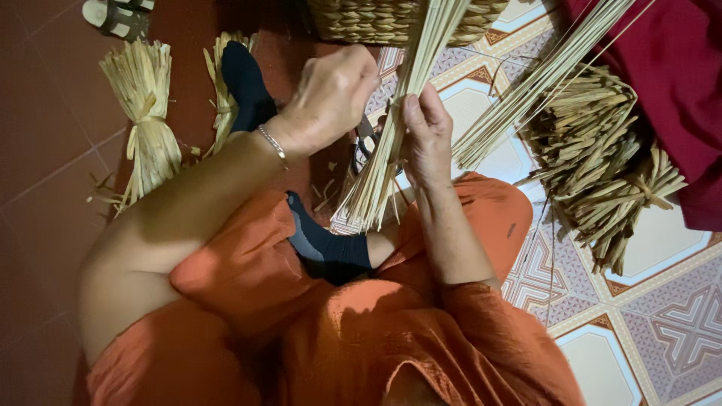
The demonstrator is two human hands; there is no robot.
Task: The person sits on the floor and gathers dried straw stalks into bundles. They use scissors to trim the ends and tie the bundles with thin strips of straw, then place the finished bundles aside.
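A long bundle of pale straw strips (391,143) stands slanted over my lap, its cut ends near my knee. My right hand (427,135) grips this bundle from the right side, thumb pointing up along it. My left hand (331,98), with a thin bracelet at the wrist, is curled with closed fingers at the bundle's left side; what it pinches is hidden. I sit cross-legged in orange clothes with dark socks (331,252).
A woven basket (376,21) stands at the top. Tied straw bundles lie at left (147,113) and a heap of them at right (602,165). More long strips (541,83) slant across the patterned tiled floor. Red cloth (677,75) at top right, a sandal (113,15) top left.
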